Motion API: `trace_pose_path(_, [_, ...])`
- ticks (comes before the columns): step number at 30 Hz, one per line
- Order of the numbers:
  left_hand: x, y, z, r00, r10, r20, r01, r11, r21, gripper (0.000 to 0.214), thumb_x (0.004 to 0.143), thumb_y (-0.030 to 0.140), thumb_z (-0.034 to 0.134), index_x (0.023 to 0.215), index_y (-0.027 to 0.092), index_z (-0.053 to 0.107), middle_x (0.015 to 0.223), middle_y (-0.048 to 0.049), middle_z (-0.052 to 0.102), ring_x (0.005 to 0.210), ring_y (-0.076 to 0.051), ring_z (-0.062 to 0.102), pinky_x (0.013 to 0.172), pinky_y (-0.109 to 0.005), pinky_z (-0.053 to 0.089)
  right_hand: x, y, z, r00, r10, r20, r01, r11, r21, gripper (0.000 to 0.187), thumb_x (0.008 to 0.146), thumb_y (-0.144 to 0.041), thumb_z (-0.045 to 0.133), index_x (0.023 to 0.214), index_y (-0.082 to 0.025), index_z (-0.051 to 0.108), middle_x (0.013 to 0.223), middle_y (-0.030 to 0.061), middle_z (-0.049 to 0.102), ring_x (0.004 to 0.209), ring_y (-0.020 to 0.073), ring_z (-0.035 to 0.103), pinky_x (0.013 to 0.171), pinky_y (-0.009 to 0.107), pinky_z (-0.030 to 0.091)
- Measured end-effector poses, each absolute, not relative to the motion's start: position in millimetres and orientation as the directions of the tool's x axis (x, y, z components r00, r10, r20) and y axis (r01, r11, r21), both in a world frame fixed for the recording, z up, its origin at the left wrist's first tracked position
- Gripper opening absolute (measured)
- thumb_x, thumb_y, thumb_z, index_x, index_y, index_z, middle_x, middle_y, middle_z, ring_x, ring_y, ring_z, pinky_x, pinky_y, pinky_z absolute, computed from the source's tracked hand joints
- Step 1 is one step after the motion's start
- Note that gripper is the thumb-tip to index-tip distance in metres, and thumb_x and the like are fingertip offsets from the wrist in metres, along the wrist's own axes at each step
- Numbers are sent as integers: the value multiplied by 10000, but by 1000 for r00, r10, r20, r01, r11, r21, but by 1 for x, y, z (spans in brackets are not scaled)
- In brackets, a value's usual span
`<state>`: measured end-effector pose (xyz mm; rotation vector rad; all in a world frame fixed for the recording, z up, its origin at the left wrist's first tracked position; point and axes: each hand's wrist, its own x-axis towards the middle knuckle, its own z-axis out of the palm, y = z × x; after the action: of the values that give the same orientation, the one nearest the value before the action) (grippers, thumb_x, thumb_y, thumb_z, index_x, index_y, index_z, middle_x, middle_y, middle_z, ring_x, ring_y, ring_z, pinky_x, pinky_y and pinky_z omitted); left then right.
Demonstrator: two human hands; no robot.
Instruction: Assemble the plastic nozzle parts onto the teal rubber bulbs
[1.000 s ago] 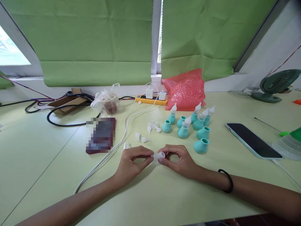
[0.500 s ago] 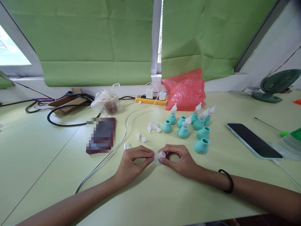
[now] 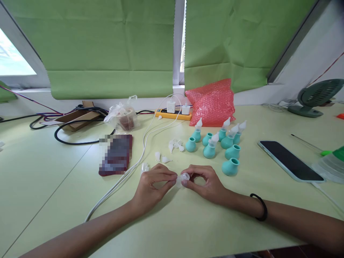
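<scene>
Both my hands rest on the pale green table near its front edge and pinch one small clear plastic piece (image 3: 182, 177) between them. My left hand (image 3: 153, 186) grips its left end with thumb and fingertips. My right hand (image 3: 205, 181), a black band on its wrist, grips the right end. Just beyond stand several teal rubber bulbs (image 3: 230, 166), some with white nozzle tips fitted (image 3: 211, 147), some without. Loose white tips (image 3: 161, 157) lie to the left of them.
A white cable (image 3: 126, 175) runs past my left hand to an orange power strip (image 3: 173, 114). A dark red wallet-like item (image 3: 116, 154), a phone (image 3: 290, 160), a pink bubble-wrap bag (image 3: 212, 102), a plastic bag (image 3: 122, 116) and a small fan (image 3: 314, 96) lie around.
</scene>
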<state>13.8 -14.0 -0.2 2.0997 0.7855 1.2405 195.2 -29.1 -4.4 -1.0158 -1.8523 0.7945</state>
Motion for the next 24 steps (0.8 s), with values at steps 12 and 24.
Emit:
trace_pose_path(12, [13, -13, -1, 435, 649, 624, 242, -752, 613, 149, 697, 72, 615, 756, 187, 689, 721, -34, 699, 700, -175, 493, 638, -330, 467, 197, -29, -4, -311, 869, 384, 333, 478, -813, 146, 722, -265, 576, 778, -135, 611, 655, 34, 588, 560, 102, 512, 546, 223, 455])
trace_pose_path(24, [13, -15, 2, 460, 708, 536, 164, -661, 732, 211, 730, 90, 569, 871, 193, 688, 891, -80, 692, 769, -197, 576, 686, -358, 483, 198, -29, -4, -313, 875, 370, 303, 461, -834, 151, 737, -261, 560, 810, -137, 605, 728, 50, 622, 620, 121, 558, 577, 241, 481])
